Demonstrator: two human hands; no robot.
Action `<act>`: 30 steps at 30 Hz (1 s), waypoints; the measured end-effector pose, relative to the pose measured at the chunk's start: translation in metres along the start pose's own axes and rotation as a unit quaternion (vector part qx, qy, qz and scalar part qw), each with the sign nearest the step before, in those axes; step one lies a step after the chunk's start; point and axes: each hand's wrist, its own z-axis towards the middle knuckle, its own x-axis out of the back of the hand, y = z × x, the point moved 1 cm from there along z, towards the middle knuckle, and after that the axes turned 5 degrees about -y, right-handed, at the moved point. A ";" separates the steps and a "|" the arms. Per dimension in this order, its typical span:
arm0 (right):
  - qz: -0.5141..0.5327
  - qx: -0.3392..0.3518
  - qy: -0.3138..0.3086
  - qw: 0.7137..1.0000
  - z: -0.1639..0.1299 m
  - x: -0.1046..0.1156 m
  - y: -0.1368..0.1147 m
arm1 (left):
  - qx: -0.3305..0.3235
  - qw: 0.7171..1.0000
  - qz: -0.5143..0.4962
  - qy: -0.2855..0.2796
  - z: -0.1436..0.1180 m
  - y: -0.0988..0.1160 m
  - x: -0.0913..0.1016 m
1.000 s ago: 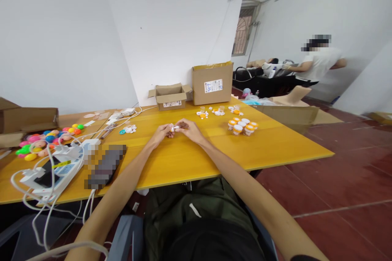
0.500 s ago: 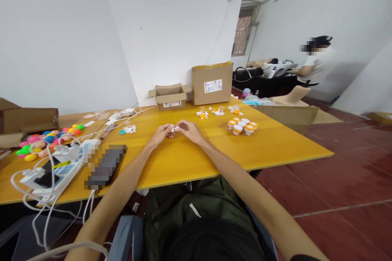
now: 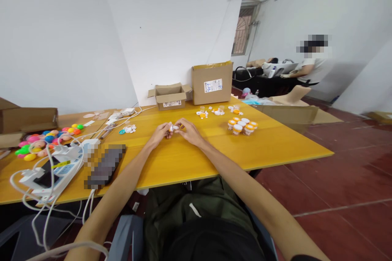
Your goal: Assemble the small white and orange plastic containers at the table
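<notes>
Hands meet over the middle of the yellow table (image 3: 183, 159). The left hand (image 3: 159, 134) and the right hand (image 3: 190, 130) pinch one small white piece (image 3: 173, 128) between their fingertips, just above the tabletop; both are closed on it from either side. The piece is too small to tell more than its white colour with a touch of orange.

To the right of the hands stands a tight cluster of small jars (image 3: 241, 126) with orange and white lids. Behind them, loose white and orange parts (image 3: 214, 111) lie scattered near the far edge. A small open box (image 3: 170, 96) and a taller shut box (image 3: 212, 82) sit at the back of the table against the wall.

To the left of the hands lie a blue ring (image 3: 122, 132) and a small white heap (image 3: 131, 129). Further left, white cables (image 3: 45, 175) tangle over a power strip (image 3: 58, 167), beside a dark blurred object (image 3: 105, 166). Coloured plastic eggs (image 3: 43, 140) are piled at the far left, in front of another cardboard box (image 3: 29, 120).

At the far right of the room, well apart, another person (image 3: 312, 67) in a white shirt bends over a dark table (image 3: 263, 81).
</notes>
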 end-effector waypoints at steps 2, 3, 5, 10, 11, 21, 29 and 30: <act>0.000 -0.006 0.000 1.000 0.000 0.000 0.001 | 0.001 1.000 0.001 0.001 0.000 0.000 0.000; 0.001 -0.011 -0.001 1.000 0.001 0.000 0.001 | 0.000 1.000 0.001 0.002 0.000 0.001 -0.001; 0.004 -0.029 -0.002 1.000 0.001 0.000 0.002 | -0.005 1.000 0.002 0.001 0.000 0.001 -0.001; 0.008 -0.085 -0.010 0.996 0.000 -0.001 0.002 | -0.017 1.000 0.016 -0.003 -0.001 0.003 -0.003; 0.007 -0.092 -0.012 0.996 0.000 -0.001 0.002 | -0.017 1.000 0.020 -0.003 -0.002 0.003 -0.003; 0.011 -0.143 -0.047 0.989 0.001 0.001 0.006 | -0.015 0.999 0.039 -0.005 -0.001 0.002 -0.001; 0.054 -0.133 -0.043 0.989 -0.001 -0.004 0.009 | -0.013 0.999 0.042 0.000 0.000 0.001 0.000; 0.055 -0.133 -0.045 0.989 -0.001 -0.003 0.009 | -0.013 0.999 0.043 -0.002 0.000 0.001 0.000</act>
